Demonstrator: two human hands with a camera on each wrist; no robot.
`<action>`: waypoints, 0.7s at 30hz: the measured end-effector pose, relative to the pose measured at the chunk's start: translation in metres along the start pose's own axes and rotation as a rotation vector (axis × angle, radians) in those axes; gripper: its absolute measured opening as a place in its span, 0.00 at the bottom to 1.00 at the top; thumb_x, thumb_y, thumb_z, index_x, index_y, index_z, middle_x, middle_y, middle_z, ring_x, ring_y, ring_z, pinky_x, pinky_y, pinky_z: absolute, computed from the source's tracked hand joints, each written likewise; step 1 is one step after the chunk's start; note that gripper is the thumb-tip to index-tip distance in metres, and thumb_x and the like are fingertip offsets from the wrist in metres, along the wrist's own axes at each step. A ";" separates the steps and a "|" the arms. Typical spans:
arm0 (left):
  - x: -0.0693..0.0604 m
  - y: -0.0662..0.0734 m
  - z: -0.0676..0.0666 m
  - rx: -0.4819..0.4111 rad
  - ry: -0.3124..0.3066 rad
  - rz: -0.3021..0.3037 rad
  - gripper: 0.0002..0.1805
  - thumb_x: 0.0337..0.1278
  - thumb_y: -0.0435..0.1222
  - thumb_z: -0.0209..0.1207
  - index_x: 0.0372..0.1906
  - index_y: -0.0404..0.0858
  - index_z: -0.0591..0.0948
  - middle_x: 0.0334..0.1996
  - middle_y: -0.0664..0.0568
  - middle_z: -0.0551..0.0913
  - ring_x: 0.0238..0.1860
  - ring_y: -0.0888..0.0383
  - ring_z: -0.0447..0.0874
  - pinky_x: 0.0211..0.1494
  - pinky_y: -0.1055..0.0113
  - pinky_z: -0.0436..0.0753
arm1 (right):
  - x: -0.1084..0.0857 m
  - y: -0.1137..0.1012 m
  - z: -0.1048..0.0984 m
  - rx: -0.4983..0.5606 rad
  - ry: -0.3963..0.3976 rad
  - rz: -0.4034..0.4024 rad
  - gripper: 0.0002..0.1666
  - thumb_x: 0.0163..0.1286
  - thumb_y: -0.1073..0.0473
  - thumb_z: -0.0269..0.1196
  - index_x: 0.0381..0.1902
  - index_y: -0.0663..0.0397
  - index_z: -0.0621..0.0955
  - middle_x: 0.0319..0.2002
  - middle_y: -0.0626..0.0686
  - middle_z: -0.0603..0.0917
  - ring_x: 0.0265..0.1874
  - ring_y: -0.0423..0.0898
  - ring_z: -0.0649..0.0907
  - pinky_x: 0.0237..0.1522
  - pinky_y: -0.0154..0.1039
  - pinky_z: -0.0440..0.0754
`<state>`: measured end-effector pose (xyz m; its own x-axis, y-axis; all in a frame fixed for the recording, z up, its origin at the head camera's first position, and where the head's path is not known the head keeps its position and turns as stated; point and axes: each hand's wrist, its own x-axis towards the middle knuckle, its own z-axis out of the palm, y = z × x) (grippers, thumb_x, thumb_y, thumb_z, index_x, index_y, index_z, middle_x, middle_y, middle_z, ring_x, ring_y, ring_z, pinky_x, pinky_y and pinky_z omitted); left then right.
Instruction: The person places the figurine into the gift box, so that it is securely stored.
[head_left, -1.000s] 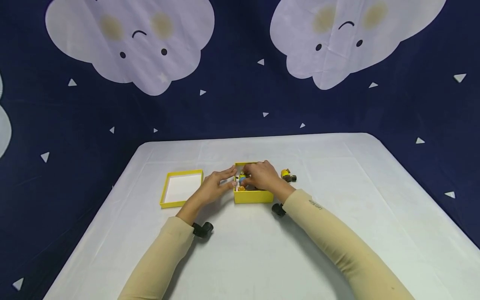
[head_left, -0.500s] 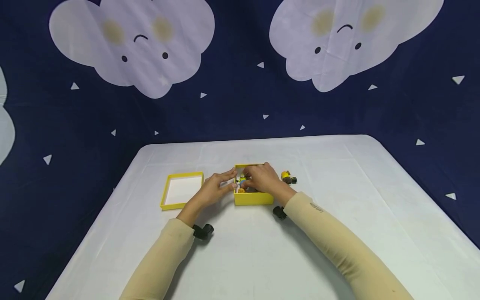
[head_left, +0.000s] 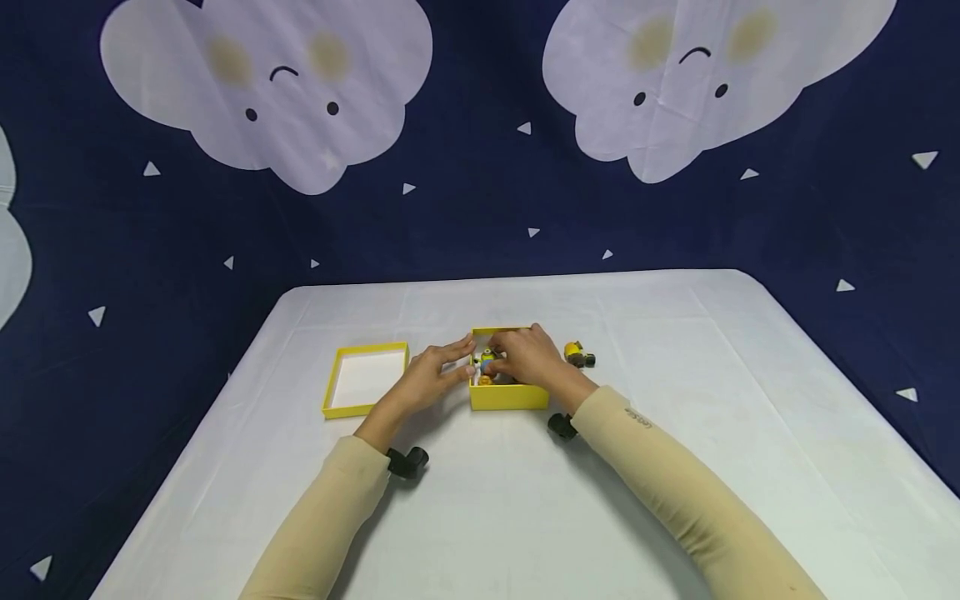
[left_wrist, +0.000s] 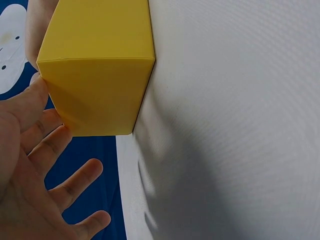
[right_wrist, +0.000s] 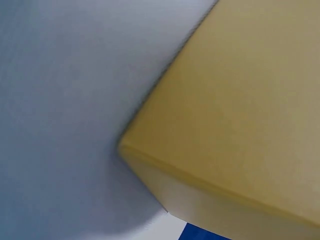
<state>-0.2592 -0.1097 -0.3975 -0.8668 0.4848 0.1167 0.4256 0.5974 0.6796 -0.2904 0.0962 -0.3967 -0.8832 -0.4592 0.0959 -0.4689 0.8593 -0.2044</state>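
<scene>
A yellow open-topped box stands on the white table, with small toy figures inside. My left hand touches the box's left side with thumb and fingertips; in the left wrist view its other fingers are spread out straight. From the right, my right hand reaches over the rim into the box. Its thumb and fingers pinch a small yellow and blue toy figure near the left wall. An orange piece lies beside it. The right wrist view shows only the box's outer walls, not the fingers.
A shallow yellow lid with a white inside lies left of the box. To the right, a yellow and dark toy figure lies on the white table. Behind the table hangs a dark blue cloth with clouds.
Both hands stay at the box in nearly the same pose. The right fingers shift only slightly around the toy figure, and the whole head view drifts a little.
</scene>
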 end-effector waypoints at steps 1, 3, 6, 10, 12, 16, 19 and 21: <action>0.000 0.000 0.000 0.000 0.000 -0.001 0.28 0.64 0.43 0.56 0.67 0.42 0.68 0.71 0.59 0.61 0.72 0.45 0.58 0.73 0.45 0.59 | 0.000 0.000 0.000 0.006 0.002 0.000 0.24 0.61 0.40 0.63 0.51 0.45 0.81 0.45 0.46 0.87 0.42 0.44 0.84 0.48 0.46 0.74; 0.000 0.000 0.001 0.001 0.001 -0.003 0.28 0.64 0.43 0.56 0.67 0.42 0.68 0.71 0.59 0.61 0.72 0.45 0.58 0.73 0.45 0.59 | 0.000 0.000 0.000 0.024 0.004 0.002 0.24 0.61 0.41 0.63 0.51 0.46 0.81 0.45 0.46 0.87 0.43 0.45 0.84 0.49 0.46 0.73; 0.000 0.000 0.001 0.006 0.002 -0.004 0.28 0.64 0.43 0.56 0.67 0.42 0.68 0.71 0.59 0.61 0.72 0.45 0.58 0.72 0.44 0.59 | 0.000 0.000 -0.001 0.058 -0.003 0.008 0.24 0.61 0.41 0.64 0.51 0.47 0.81 0.47 0.47 0.87 0.45 0.46 0.84 0.51 0.48 0.72; 0.000 -0.001 0.002 0.005 0.001 -0.007 0.28 0.63 0.43 0.56 0.67 0.43 0.68 0.71 0.59 0.61 0.72 0.44 0.58 0.72 0.44 0.58 | -0.001 0.002 -0.003 0.109 -0.022 0.008 0.26 0.61 0.41 0.64 0.53 0.47 0.80 0.49 0.48 0.86 0.49 0.47 0.83 0.55 0.50 0.70; -0.001 -0.001 0.002 0.003 0.000 -0.007 0.28 0.63 0.43 0.56 0.67 0.43 0.68 0.71 0.59 0.61 0.72 0.44 0.58 0.72 0.43 0.58 | -0.002 0.003 -0.005 0.134 -0.026 0.009 0.27 0.61 0.41 0.64 0.54 0.47 0.80 0.50 0.48 0.86 0.51 0.48 0.83 0.57 0.50 0.70; -0.001 -0.001 0.001 0.001 -0.002 -0.007 0.28 0.64 0.43 0.56 0.67 0.43 0.68 0.71 0.60 0.61 0.72 0.44 0.58 0.73 0.43 0.58 | -0.006 0.004 -0.010 0.162 -0.008 0.003 0.27 0.61 0.42 0.64 0.55 0.47 0.79 0.50 0.48 0.86 0.51 0.49 0.82 0.56 0.50 0.70; -0.001 0.000 0.001 0.007 -0.001 -0.004 0.28 0.64 0.43 0.56 0.67 0.42 0.67 0.71 0.59 0.61 0.72 0.44 0.58 0.72 0.42 0.58 | -0.010 0.006 -0.014 0.183 0.025 0.000 0.27 0.61 0.43 0.64 0.55 0.49 0.79 0.50 0.49 0.86 0.46 0.48 0.82 0.52 0.47 0.70; 0.000 0.000 0.001 0.009 0.003 -0.004 0.28 0.64 0.43 0.56 0.67 0.42 0.68 0.71 0.58 0.61 0.72 0.44 0.58 0.72 0.42 0.58 | -0.013 0.007 -0.018 0.201 0.047 0.002 0.27 0.61 0.43 0.64 0.55 0.49 0.79 0.49 0.49 0.86 0.43 0.47 0.81 0.50 0.45 0.70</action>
<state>-0.2589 -0.1095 -0.3984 -0.8690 0.4809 0.1163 0.4248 0.6048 0.6736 -0.2824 0.1120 -0.3822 -0.8858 -0.4425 0.1395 -0.4596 0.7959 -0.3940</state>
